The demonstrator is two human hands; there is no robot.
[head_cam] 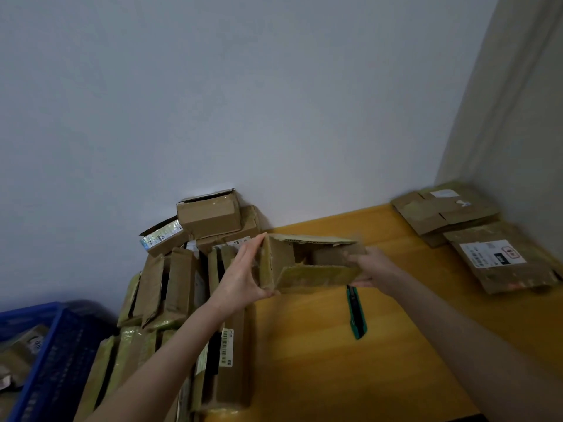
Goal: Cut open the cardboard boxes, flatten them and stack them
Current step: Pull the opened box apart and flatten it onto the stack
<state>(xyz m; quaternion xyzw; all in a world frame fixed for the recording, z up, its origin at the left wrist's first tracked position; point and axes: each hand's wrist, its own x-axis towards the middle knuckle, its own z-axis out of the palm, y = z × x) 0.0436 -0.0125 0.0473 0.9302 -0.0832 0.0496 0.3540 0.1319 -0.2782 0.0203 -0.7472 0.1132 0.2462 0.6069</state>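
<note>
Held in the air above the far part of a yellow-orange wooden table: a torn-open brown cardboard box, long side across the view, top edge ragged, yellow-green tape along its near flap and left end. Left hand flat against the left end, fingers straight and pointing up and away, thumb at the lower near corner. Right hand clamped round the right end, thumb on the upper side, fingers curled beneath. Both forearms stretched forward, hands apart, one at each end.

On the table below the right hand, lying free: a green-and-black utility knife, pointing near to far.

Left of the box, heaped against the pale grey wall: a pile of taped brown cardboard boxes. On one near box a white barcode label, on one far box a blue-and-white printed label.

Far right, in the corner: a stack of flattened brown cardboard. Just nearer, a flattened brown cardboard sheet with a white shipping label carrying a black patch and a red-outlined mark. Print too blurred to read, perhaps characters on the black patch.

Near left: a blue plastic crate with brown packets inside.
</note>
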